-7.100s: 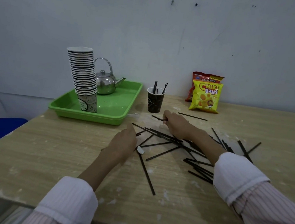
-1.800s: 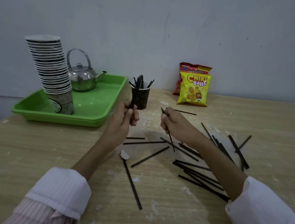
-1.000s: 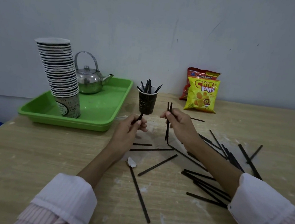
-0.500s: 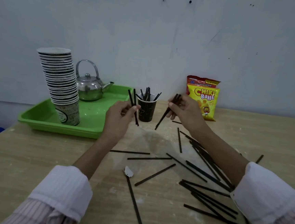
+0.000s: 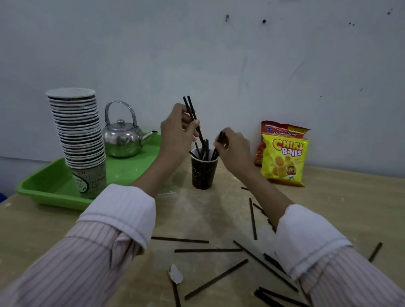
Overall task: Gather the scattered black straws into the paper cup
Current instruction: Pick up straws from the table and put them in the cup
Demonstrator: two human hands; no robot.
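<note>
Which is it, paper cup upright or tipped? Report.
Upright: the paper cup stands on its base, straws rising from its open top.

Cup (image 5: 203, 171) toward far edge of tabletop (image 5: 363, 204), straws (image 5: 204, 148) standing in it. Tray (image 5: 46, 194) left of cup, at left edge; cup stack (image 5: 78, 137) on its near part, kettle (image 5: 122, 139) behind. Snack bags (image 5: 284, 160) right of cup, against wall (image 5: 229, 57). Loose straws (image 5: 216, 279) scattered before cup, toward near right corner.
</note>
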